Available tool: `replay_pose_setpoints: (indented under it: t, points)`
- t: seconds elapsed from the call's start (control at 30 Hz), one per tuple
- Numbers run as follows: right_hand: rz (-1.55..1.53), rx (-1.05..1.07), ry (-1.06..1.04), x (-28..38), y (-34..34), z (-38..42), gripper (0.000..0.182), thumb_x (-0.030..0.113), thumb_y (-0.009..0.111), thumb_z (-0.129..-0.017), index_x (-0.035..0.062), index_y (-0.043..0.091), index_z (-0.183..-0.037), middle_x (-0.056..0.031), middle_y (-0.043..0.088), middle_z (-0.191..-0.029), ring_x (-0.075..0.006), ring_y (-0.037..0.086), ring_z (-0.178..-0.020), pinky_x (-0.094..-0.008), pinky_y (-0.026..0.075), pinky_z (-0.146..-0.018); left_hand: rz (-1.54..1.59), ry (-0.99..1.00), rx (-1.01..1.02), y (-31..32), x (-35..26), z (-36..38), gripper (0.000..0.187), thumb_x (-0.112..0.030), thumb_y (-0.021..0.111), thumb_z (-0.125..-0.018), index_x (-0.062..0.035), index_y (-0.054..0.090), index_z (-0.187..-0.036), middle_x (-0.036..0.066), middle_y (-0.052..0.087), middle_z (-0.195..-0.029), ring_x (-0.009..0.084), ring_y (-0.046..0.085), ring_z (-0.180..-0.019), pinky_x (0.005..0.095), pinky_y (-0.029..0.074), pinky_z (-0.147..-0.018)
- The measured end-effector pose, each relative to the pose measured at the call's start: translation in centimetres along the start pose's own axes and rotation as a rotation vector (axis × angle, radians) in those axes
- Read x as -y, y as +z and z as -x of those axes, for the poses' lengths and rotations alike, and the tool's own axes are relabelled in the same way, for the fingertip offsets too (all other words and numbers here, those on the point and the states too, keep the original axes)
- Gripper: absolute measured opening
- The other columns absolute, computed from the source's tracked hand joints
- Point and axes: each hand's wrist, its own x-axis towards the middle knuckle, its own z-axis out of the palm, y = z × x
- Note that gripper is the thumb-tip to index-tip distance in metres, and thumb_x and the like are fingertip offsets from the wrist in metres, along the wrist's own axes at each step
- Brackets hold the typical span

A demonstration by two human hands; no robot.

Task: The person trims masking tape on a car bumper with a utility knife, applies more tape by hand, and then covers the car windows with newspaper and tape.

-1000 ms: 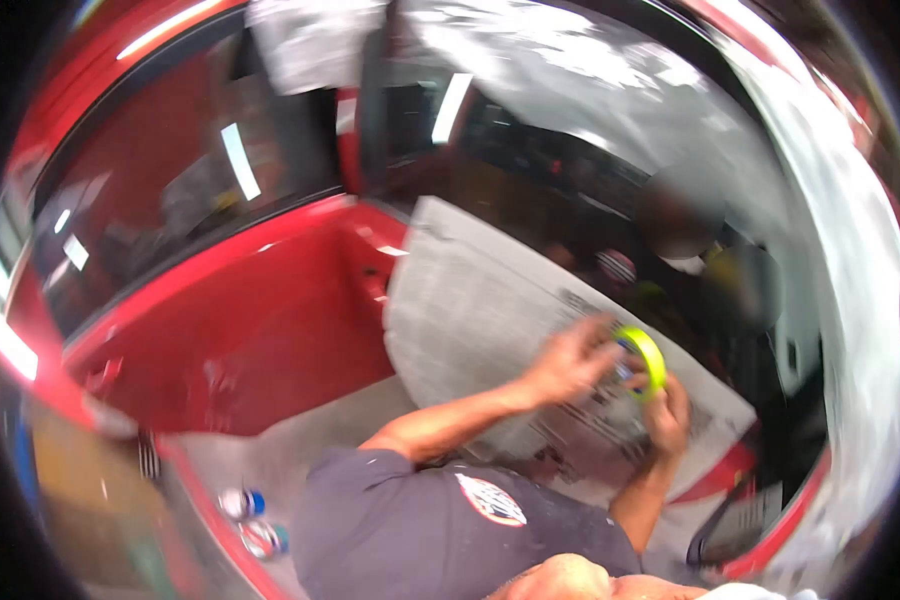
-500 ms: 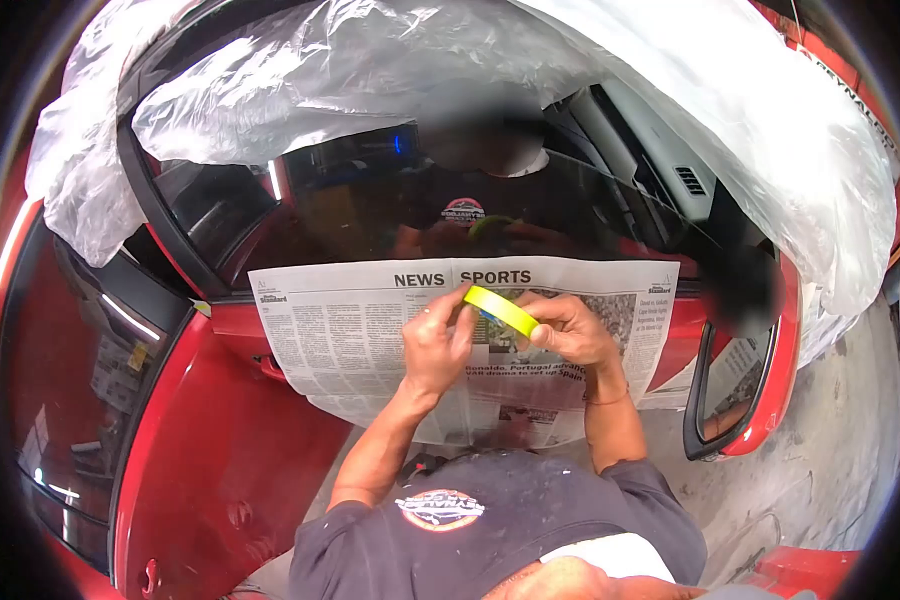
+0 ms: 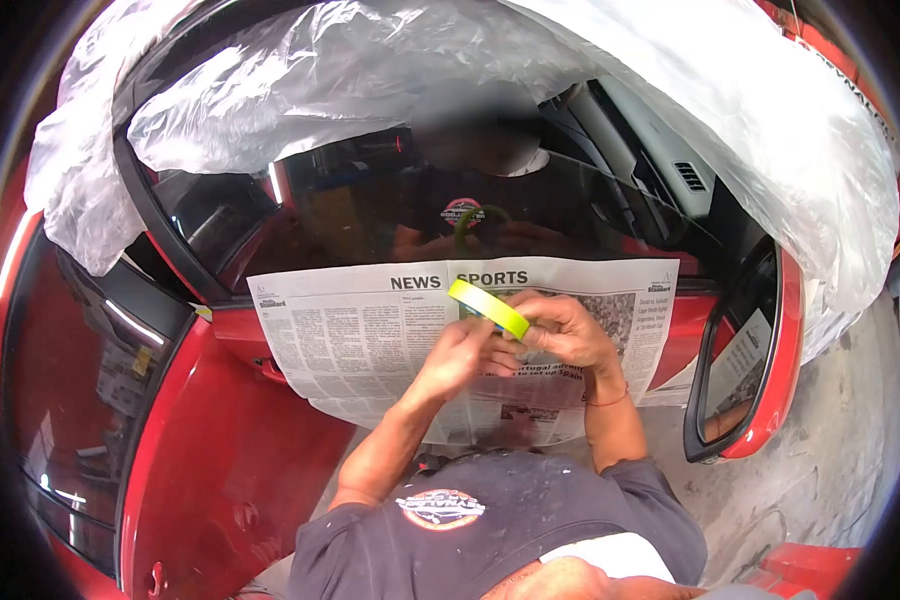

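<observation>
A roll of bright yellow masking tape (image 3: 490,307) is held in front of a newspaper sheet (image 3: 355,350), which hangs across the red car door. My right hand (image 3: 567,332) pinches the roll's right end between thumb and fingers. Curled at the roll's lower side, my left hand (image 3: 460,355) has its thumb against the tape and its fingertips reaching towards my right hand. The inner side of the roll is mostly hidden. The newspaper's top edge lies along the bottom of the dark window glass (image 3: 340,215).
Clear plastic sheeting (image 3: 370,70) drapes over the car's roof and down the right side. A red side mirror (image 3: 740,350) sticks out at the right. Left of the newspaper is another red door panel (image 3: 220,450). Concrete floor (image 3: 820,430) shows at the lower right.
My left hand has moved right and slightly down, from the roll's left end to its underside. The tape roll has shifted a little left and tilted more steeply.
</observation>
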Motion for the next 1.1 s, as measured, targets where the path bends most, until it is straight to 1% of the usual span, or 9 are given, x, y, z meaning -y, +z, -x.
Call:
replay_pose_setpoints:
  t: [0.07,0.13,0.17,0.2,0.27,0.47,0.67,0.8,1.1]
  points:
    - [-0.078,-0.055,-0.016,0.1,0.0,0.3,0.03,0.015,0.065,-0.101,-0.0022,0.066,-0.125,-0.0083,0.067,-0.116,-0.0164,0.059,-0.108,-0.0322,0.045,-0.097,-0.15,0.016,0.002,-0.5,0.2,0.4,0.046,-0.037,0.059,-0.103,0.0048,0.065,-0.121,0.018,0.073,-0.106,0.0229,0.074,-0.089,0.0344,0.06,-0.079]
    - [-0.054,-0.051,0.014,0.3,-0.4,0.6,0.031,0.018,0.064,-0.102,-0.0029,0.066,-0.124,-0.0073,0.067,-0.109,-0.0147,0.059,-0.1,-0.0301,0.046,-0.09,-0.795,0.491,-0.462,-0.4,0.3,1.2,0.039,-0.029,0.07,-0.097,-0.0005,0.066,-0.123,0.017,0.074,-0.105,0.0208,0.075,-0.091,0.0339,0.06,-0.077]
    - [-0.054,-0.061,0.013,0.3,-0.4,0.7,0.031,0.018,0.064,-0.102,-0.0029,0.066,-0.124,-0.0073,0.067,-0.109,-0.0147,0.059,-0.1,-0.0301,0.046,-0.09,-0.755,0.652,-0.631,-0.7,1.1,1.0,0.044,-0.017,0.079,-0.087,-0.0081,0.067,-0.128,0.014,0.075,-0.103,0.021,0.075,-0.087,0.0341,0.059,-0.073]
    - [-0.042,-0.038,0.013,0.3,-0.4,0.6,0.032,0.02,0.063,-0.102,-0.003,0.067,-0.124,-0.0064,0.067,-0.106,-0.0138,0.059,-0.096,-0.0292,0.046,-0.087,-0.758,0.651,-0.624,-0.7,0.5,1.1,0.044,-0.017,0.079,-0.087,-0.0081,0.067,-0.128,0.014,0.075,-0.103,0.021,0.075,-0.087,0.0341,0.059,-0.073]
    - [-0.03,-0.014,0.012,0.3,-0.4,0.6,0.033,0.022,0.063,-0.103,-0.003,0.067,-0.124,-0.0055,0.067,-0.102,-0.0128,0.058,-0.093,-0.0283,0.046,-0.085,-1.136,1.102,-0.533,-0.7,-1.1,1.3,0.046,-0.005,0.079,-0.081,-0.0048,0.067,-0.126,0.014,0.076,-0.092,0.0243,0.075,-0.081,0.0347,0.059,-0.07]
    - [-0.078,0.042,0.073,0.6,-0.1,0.2,0.028,0.02,0.065,-0.102,-0.0027,0.068,-0.118,-0.0039,0.067,-0.1,-0.0111,0.058,-0.091,-0.0283,0.047,-0.084,-1.064,1.014,-0.599,-1.3,0.2,-0.7,0.034,-0.004,0.067,-0.091,-0.0045,0.068,-0.125,0.013,0.076,-0.09,0.0256,0.075,-0.08,0.0343,0.058,-0.068]
    - [-0.023,-0.016,0.008,0.5,0.3,-0.5,0.018,0.009,0.068,-0.097,0.0,0.071,-0.113,-0.0063,0.069,-0.107,-0.0166,0.062,-0.105,-0.0319,0.047,-0.094,0.008,0.331,-0.313,0.6,1.2,-1.4,0.031,-0.02,0.058,-0.105,0.0044,0.064,-0.123,0.011,0.072,-0.102,0.0164,0.072,-0.085,0.027,0.061,-0.069]
    - [0.167,0.041,-0.059,1.2,-0.2,-0.7,0.022,0.01,0.072,-0.092,0.0025,0.072,-0.113,-0.0095,0.07,-0.115,-0.0242,0.062,-0.113,-0.0381,0.045,-0.101,0.153,0.309,-0.286,1.7,1.3,-0.8,0.037,-0.023,0.052,-0.107,0.0067,0.06,-0.126,0.014,0.07,-0.111,0.0205,0.071,-0.092,0.0316,0.062,-0.073]
    - [0.109,0.027,-0.051,0.5,0.2,-0.2,0.03,0.023,0.073,-0.095,0.002,0.072,-0.116,-0.0084,0.07,-0.117,-0.0189,0.062,-0.109,-0.0351,0.047,-0.096,-0.384,0.222,-0.244,-1.1,0.8,-1.1,0.055,-0.032,0.059,-0.104,0.0083,0.05,-0.14,0.022,0.068,-0.117,0.024,0.073,-0.095,0.0351,0.062,-0.071]
